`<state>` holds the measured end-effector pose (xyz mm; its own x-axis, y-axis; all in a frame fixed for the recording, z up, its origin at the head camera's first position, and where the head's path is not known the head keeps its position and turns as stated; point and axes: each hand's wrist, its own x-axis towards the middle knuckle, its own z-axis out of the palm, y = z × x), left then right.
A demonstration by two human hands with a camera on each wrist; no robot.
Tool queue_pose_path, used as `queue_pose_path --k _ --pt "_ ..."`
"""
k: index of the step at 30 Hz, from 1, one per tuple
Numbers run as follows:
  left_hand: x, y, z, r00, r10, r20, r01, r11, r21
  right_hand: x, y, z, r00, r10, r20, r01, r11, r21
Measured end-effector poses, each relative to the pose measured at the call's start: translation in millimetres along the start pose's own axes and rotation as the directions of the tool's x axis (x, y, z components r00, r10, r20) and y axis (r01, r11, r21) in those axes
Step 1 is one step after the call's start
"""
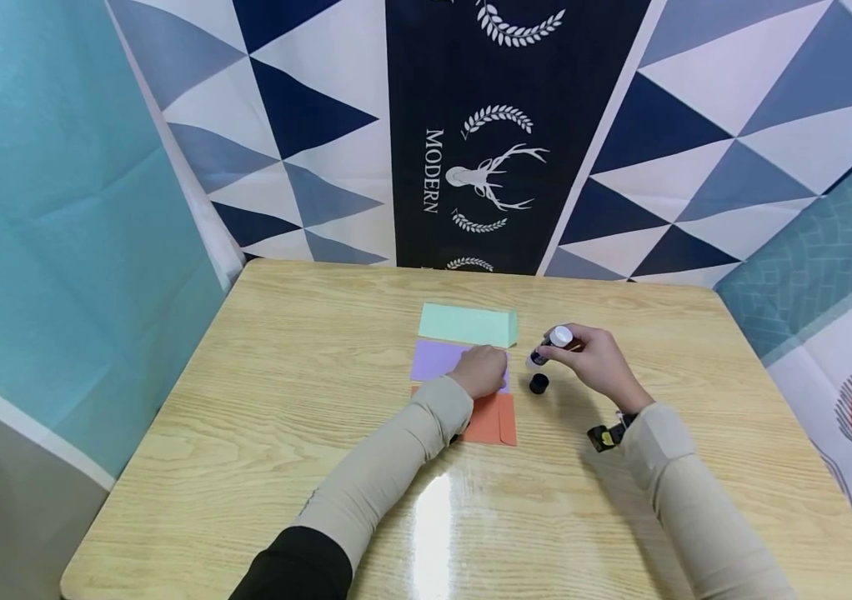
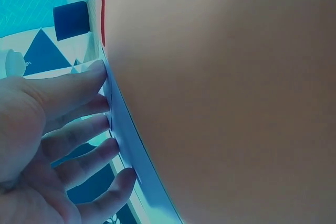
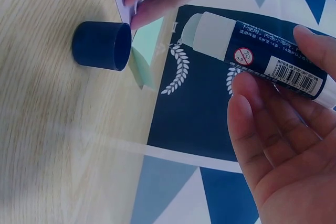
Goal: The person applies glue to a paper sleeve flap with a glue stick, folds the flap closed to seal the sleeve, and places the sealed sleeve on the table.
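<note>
In the head view, my left hand (image 1: 481,371) is on a purple envelope (image 1: 432,361). The left wrist view shows its fingers spread and loosely bent, their tips touching the paper. My right hand (image 1: 600,364) holds an uncapped glue stick (image 3: 273,59) between thumb and fingers, above the table to the right of the envelopes. Its pale glue end (image 3: 190,29) sticks out, tilted down toward the table in the head view. The black cap (image 1: 538,383) stands on the table below the glue stick. A red envelope (image 1: 488,421) lies nearer, partly hidden by my left arm.
A mint-green envelope (image 1: 463,323) lies just beyond the purple one, its flap at the right end. All of this is on a wooden table (image 1: 306,350). Patterned cloth (image 1: 313,133) hangs behind the table's far edge.
</note>
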<state>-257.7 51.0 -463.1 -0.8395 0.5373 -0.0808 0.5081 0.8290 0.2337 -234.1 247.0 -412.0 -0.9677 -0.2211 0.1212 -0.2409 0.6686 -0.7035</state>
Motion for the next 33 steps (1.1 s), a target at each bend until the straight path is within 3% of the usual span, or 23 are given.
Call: queue_pose_path --k 6,22,33 --pt "0.9 -1.8 -1.5 0.999 0.028 -0.028 -0.028 1.0 0.01 0.2 2.4 0.4 1.0 -0.001 -0.001 0.001 1.0 0.006" --pt "-2.5 -0.2 -5.5 0.995 0.094 0.024 -0.096 0.987 0.128 -0.9 4.0 1.9 1.0 0.004 -0.006 -0.004 1.0 0.007" --pt "-0.2 -11.7 -4.0 0.995 0.088 0.043 -0.087 0.996 -0.033 0.9 3.9 2.2 1.0 0.013 0.0 -0.013 1.0 0.007"
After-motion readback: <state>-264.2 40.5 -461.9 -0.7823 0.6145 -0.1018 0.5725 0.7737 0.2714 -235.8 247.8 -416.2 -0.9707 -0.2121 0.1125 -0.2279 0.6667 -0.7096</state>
